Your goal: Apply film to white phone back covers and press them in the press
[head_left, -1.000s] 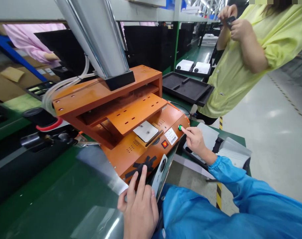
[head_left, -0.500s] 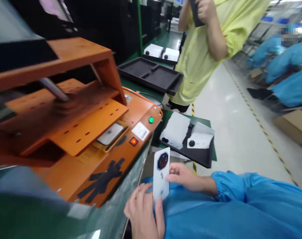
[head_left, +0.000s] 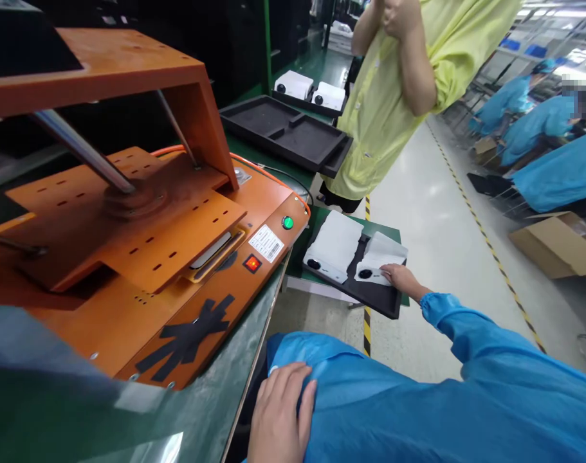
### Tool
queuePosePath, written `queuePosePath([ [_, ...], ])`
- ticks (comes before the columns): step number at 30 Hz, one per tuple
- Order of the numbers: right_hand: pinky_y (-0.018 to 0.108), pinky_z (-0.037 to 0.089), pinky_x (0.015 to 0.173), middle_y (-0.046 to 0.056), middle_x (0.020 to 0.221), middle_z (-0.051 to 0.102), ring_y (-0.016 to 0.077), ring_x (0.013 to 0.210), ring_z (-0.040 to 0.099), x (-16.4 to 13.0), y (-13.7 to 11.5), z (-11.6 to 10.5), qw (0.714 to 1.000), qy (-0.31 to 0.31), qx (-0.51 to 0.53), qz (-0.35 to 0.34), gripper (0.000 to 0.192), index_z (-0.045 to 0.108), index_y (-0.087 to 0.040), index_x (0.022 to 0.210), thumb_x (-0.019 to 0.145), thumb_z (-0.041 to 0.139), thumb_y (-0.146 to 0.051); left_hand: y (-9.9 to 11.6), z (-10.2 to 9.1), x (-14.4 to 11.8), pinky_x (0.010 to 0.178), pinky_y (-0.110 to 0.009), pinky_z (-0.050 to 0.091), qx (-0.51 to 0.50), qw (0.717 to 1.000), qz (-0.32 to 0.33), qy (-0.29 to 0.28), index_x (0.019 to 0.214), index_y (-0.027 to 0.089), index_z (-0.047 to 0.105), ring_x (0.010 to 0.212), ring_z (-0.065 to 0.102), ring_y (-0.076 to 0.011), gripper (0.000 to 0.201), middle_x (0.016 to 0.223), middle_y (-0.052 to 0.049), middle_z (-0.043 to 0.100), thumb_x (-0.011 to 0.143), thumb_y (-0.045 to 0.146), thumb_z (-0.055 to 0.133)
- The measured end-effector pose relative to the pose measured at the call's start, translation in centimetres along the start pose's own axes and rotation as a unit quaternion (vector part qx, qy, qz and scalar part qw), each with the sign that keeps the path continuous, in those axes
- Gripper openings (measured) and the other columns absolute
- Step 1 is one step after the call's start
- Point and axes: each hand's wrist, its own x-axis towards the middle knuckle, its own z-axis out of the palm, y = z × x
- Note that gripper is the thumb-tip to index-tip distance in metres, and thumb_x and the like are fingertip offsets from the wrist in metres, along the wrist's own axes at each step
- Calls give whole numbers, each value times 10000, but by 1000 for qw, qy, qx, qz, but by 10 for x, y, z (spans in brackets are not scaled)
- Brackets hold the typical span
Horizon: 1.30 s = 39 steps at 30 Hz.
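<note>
My right hand (head_left: 402,280) reaches out to a black tray (head_left: 377,302) on a low stand and has its fingers on the top white back cover (head_left: 378,262) of the right stack. A second stack of white covers (head_left: 336,245) lies to its left in the same tray. My left hand (head_left: 280,411) lies flat on my blue-clad lap and holds nothing. On the bench to the left stands an orange press (head_left: 143,212). Its plate is down over a white cover (head_left: 210,251) in the fixture. On the press's front are a lit green button (head_left: 287,222) and a red switch (head_left: 252,263).
A person in a yellow coat (head_left: 399,96) stands close behind the tray, hands raised. A black foam tray (head_left: 283,132) and white units (head_left: 305,87) sit further along the green bench. A cardboard box (head_left: 558,244) and people in blue are on the right, beyond a yellow-black floor line (head_left: 485,241).
My right hand left the green button, took a white cover together with my left hand, then carried it out to the black tray. My left hand dropped onto my lap. The press plate came down.
</note>
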Motion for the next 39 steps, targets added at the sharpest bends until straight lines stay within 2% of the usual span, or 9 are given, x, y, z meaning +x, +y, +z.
queuePosePath([
  [7, 329, 357, 528, 103, 622, 632, 177, 494, 525, 15, 19, 6, 992, 57, 2, -114, 566, 669, -164, 645, 961, 497, -600, 23, -10, -4, 931, -389, 525, -44, 994, -104, -12, 1081, 254, 662, 979, 672, -196, 138, 1033, -17, 735, 989, 258, 558],
  [11, 338, 256, 481, 112, 633, 613, 177, 465, 467, 48, 11, 39, 966, 108, 3, -234, 653, 726, -173, 763, 909, 460, -750, 23, -18, -10, 900, -349, 506, -70, 988, -131, 33, 1087, 251, 666, 959, 655, -169, 143, 1043, -4, 742, 995, 276, 559],
  [15, 343, 464, 588, 77, 857, 701, 197, 690, 639, 43, -103, 65, 898, 33, 144, -415, 272, 739, -249, 1015, 962, 576, -460, 29, -34, -34, 862, -336, 497, -71, 979, -159, 107, 1074, 249, 673, 913, 649, -161, 138, 998, -5, 748, 967, 219, 591],
  [18, 334, 498, 691, 69, 883, 710, 180, 761, 639, 18, -228, 60, 775, -62, 200, -595, 249, 691, -245, 1159, 961, 562, -165, 22, -61, -57, 855, -339, 493, -21, 958, -209, 194, 1055, 250, 673, 911, 645, -167, 155, 964, -11, 743, 950, 170, 592],
  [23, 327, 443, 663, 35, 828, 678, 162, 732, 591, -9, -398, 38, 645, -41, 267, -715, 223, 648, -193, 1168, 984, 522, -193, -43, -125, -86, 1012, -466, 446, 210, 848, -373, 312, 1102, 224, 692, 1137, 607, -271, 185, 1177, -89, 712, 960, 280, 587],
  [26, 318, 412, 658, 26, 800, 655, 157, 725, 554, -14, -458, 40, 641, -23, 290, -710, 159, 668, -186, 1071, 964, 551, -175, -80, -148, -97, 1047, -568, 398, 269, 778, -475, 312, 1282, 225, 644, 1286, 527, -358, 367, 1387, -109, 643, 942, 358, 615],
  [28, 313, 426, 691, 35, 820, 653, 161, 764, 552, -14, -483, 44, 661, -31, 319, -678, 131, 674, -181, 1026, 962, 561, -175, -88, -149, -103, 1064, -605, 361, 268, 762, -511, 294, 1320, 252, 630, 1327, 495, -381, 426, 1435, -97, 619, 916, 386, 657],
  [33, 333, 435, 779, 69, 953, 658, 193, 897, 575, -8, -520, 45, 751, -75, 281, -593, 121, 676, -182, 1027, 987, 568, -217, -68, -123, -115, 1093, -566, 327, 233, 799, -481, 275, 1328, 320, 622, 1355, 482, -341, 438, 1434, -54, 626, 901, 394, 687],
  [39, 378, 381, 851, 84, 1064, 686, 222, 998, 558, 8, -551, 57, 703, -60, 229, -670, 191, 671, -184, 1143, 1016, 534, -224, -63, -114, -118, 1121, -546, 287, 208, 795, -463, 331, 1201, 310, 672, 1319, 509, -325, 358, 1292, -37, 714, 863, 411, 733],
])
